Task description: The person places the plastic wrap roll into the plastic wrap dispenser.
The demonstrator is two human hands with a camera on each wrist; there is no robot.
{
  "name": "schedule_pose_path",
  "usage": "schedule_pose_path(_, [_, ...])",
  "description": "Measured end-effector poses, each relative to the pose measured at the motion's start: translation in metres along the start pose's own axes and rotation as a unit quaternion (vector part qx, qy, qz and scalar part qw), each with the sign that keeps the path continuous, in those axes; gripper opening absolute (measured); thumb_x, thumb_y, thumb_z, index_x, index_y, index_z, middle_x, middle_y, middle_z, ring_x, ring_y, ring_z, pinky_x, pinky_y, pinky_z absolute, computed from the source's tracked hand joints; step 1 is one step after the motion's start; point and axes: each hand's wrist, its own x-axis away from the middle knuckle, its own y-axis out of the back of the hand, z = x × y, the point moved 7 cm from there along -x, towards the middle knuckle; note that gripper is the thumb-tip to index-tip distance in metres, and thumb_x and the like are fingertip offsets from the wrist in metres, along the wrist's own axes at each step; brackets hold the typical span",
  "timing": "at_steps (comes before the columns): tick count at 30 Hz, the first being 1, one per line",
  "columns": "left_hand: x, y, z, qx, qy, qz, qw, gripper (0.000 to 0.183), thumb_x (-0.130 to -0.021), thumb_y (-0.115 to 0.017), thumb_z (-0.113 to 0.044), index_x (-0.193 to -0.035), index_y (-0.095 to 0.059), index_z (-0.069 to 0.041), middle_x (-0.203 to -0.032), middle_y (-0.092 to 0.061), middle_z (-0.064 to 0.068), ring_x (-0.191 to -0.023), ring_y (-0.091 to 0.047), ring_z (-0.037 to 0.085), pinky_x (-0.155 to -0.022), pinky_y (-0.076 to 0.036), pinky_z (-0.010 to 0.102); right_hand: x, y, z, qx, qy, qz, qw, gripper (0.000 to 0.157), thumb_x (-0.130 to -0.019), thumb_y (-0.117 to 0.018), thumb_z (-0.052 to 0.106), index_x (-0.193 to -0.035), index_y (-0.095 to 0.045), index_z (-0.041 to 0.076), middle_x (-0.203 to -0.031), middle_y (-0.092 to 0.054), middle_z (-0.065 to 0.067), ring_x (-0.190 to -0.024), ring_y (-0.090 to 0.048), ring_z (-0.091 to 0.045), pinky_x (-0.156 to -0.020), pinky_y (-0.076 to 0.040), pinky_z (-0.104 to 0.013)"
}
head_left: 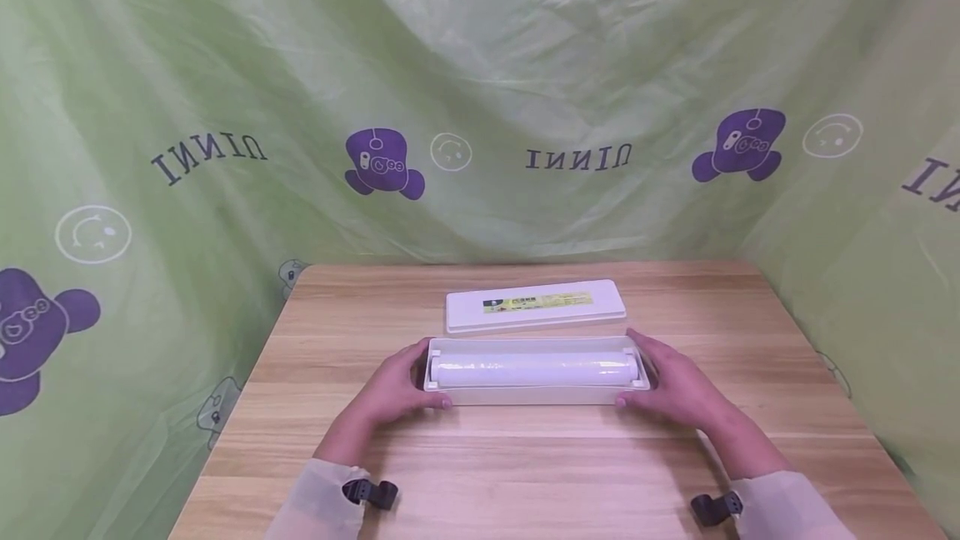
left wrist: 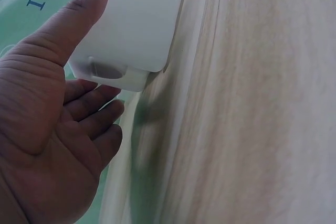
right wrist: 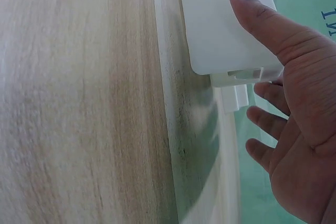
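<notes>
A long white plastic wrap box [head_left: 536,397] sits lidless on the table, with a roll of clear plastic wrap [head_left: 534,370] lying inside it. My left hand [head_left: 396,386] grips the box's left end, its thumb on the front wall and fingers toward the back. At the right end, my right hand [head_left: 675,382] holds it the same way. Both wrist views show the thumbs against the white front wall of the box [left wrist: 139,19], while the other fingers curl by its ends and are partly hidden. Just behind the box lies its white lid [head_left: 536,307], with a yellow-green label.
The wood-grain table [head_left: 525,473] extends around the box. Green printed cloth [head_left: 480,223] hangs behind the table and along both sides. A dark wrist-worn device is on each sleeve, such as the left device [head_left: 371,492].
</notes>
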Motion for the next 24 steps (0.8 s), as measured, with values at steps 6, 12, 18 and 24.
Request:
schedule_pose_path(6, [0.0,0.002,-0.001,0.004,0.002,0.005,1.0,0.119,-0.062,-0.097,-0.054,-0.159,-0.042,-0.011,-0.156,-0.05,0.01,-0.148,-0.04,0.031,-0.124,-0.028,0.051,0.002,0.0,-0.002,-0.004,-0.012,0.0,1.0,0.119,-0.072,-0.091,0.054,-0.161,-0.032,0.004,-0.156,-0.043,-0.03,-0.141,-0.041,-0.053,-0.116,-0.033,-0.065])
schedule_pose_path(12, [0.001,0.005,0.0,-0.009,0.013,0.005,0.9999,0.113,-0.07,-0.092,-0.056,-0.16,-0.04,-0.01,-0.16,-0.045,0.015,-0.149,-0.038,0.037,-0.122,-0.03,0.056,0.003,0.001,-0.002,-0.007,-0.024,0.001,1.0,0.119,-0.071,-0.09,0.058,-0.161,-0.034,0.006,-0.153,-0.044,-0.031,-0.138,-0.043,-0.054,-0.114,-0.034,-0.067])
schedule_pose_path(18, [-0.001,0.011,-0.002,-0.02,0.012,0.003,0.9997,0.105,-0.076,-0.085,-0.062,-0.16,-0.041,-0.016,-0.161,-0.043,0.009,-0.15,-0.037,0.035,-0.123,-0.029,0.055,0.004,0.001,-0.003,-0.011,-0.037,0.005,0.999,0.119,-0.071,-0.089,0.06,-0.162,-0.033,0.009,-0.154,-0.044,-0.031,-0.139,-0.042,-0.055,-0.114,-0.034,-0.068])
schedule_pose_path(24, [-0.006,0.019,-0.003,-0.005,-0.001,-0.008,1.0,0.095,-0.083,-0.081,-0.059,-0.158,-0.044,-0.014,-0.16,-0.047,0.002,-0.151,-0.035,0.032,-0.123,-0.029,0.055,0.004,0.0,-0.004,-0.015,-0.042,0.004,0.999,0.118,-0.071,-0.09,0.058,-0.162,-0.034,0.008,-0.154,-0.044,-0.031,-0.139,-0.042,-0.054,-0.114,-0.034,-0.067])
